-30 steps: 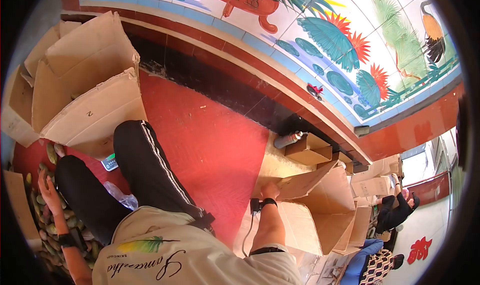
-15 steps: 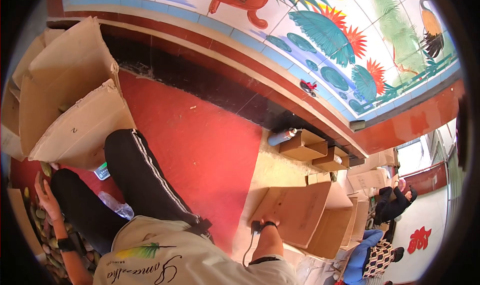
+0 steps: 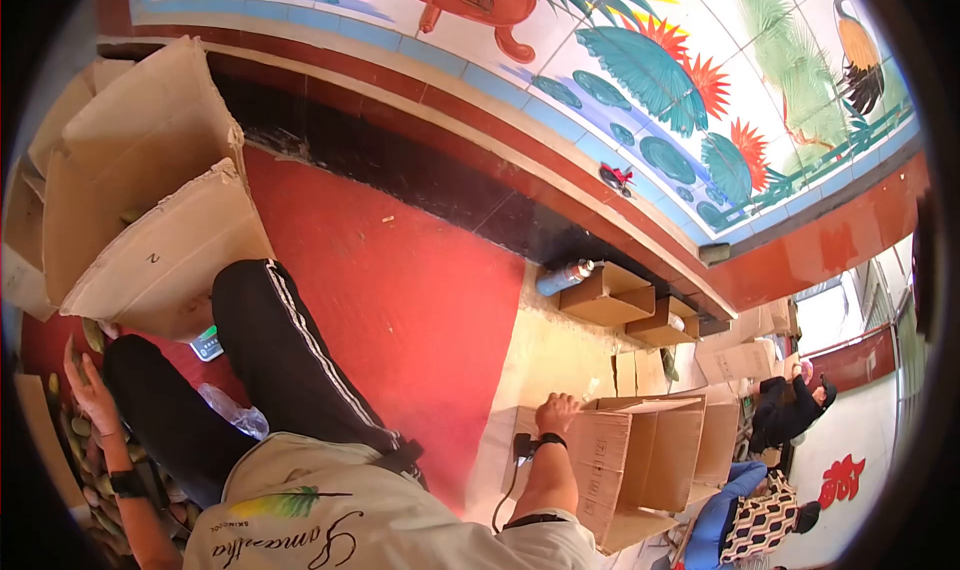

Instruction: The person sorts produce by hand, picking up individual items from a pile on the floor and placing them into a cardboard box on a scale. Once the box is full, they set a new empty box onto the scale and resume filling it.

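At the far left my left hand (image 3: 90,395) has its fingers stretched out and apart, holding nothing. It is over a heap of oblong produce (image 3: 85,460), brownish and greenish, beside my knee. Out to the right, my right hand (image 3: 557,415) has its fingers bent inward, the fingertips right by the top corner of an open cardboard box (image 3: 605,480); I cannot tell what, if anything, they hold. A band with a small dark device sits at that wrist. A large torn-edged carton (image 3: 165,260) stands in front of my knees.
A clear plastic bag (image 3: 232,410) and a small green-white pack (image 3: 207,345) lie by my legs. Along the painted tile wall stand a blue bottle (image 3: 565,277) and small cartons (image 3: 607,295). Two people (image 3: 795,410) sit among boxes at the right.
The cardboard box at the right has turned and shifted right. My right hand, hidden behind its panel before, has risen into view. My left hand has hardly moved.
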`<state>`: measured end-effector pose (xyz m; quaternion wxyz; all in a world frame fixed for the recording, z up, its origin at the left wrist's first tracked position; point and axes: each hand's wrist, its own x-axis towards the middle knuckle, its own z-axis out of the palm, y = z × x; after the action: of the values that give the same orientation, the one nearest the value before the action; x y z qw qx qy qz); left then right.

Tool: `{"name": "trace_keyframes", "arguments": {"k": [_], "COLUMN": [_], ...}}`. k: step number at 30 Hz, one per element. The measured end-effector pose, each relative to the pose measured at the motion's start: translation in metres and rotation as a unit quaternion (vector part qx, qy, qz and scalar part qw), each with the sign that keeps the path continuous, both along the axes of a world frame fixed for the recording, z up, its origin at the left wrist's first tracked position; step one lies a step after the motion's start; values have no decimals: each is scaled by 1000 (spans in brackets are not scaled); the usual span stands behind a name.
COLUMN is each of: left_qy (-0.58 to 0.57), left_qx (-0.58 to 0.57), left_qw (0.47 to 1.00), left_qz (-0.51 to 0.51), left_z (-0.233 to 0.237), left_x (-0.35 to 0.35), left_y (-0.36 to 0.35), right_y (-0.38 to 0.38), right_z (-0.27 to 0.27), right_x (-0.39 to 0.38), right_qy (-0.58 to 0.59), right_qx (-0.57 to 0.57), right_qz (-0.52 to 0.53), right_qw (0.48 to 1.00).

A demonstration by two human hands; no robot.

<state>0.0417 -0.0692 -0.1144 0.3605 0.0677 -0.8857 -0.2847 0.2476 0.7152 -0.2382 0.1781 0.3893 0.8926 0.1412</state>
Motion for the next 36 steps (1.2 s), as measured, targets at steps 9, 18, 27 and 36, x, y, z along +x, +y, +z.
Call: {"name": "trace_keyframes", "arguments": {"k": [9,18,27,36], "left_qy": [-8,-6,17,19], "left_qx": [56,-21,106,221], "left_qw": [998,999,994,974], "left_qz": [21,33,5,-51], "left_z": [8,10,43,76], "left_x": [21,15,-7,-35], "left_y": [6,9,37,32], "right_y": [11,7,-15,-138], "right_z": [9,-83,-45,67], "right_x": [-2,138,40,-308], "right_qy": [-245,-335,-178,274], "right_qx": [-64,-201,-233,-271], "right_qz": [-163,-248,-63,388], "right_qw": [953,886,954,837]}}
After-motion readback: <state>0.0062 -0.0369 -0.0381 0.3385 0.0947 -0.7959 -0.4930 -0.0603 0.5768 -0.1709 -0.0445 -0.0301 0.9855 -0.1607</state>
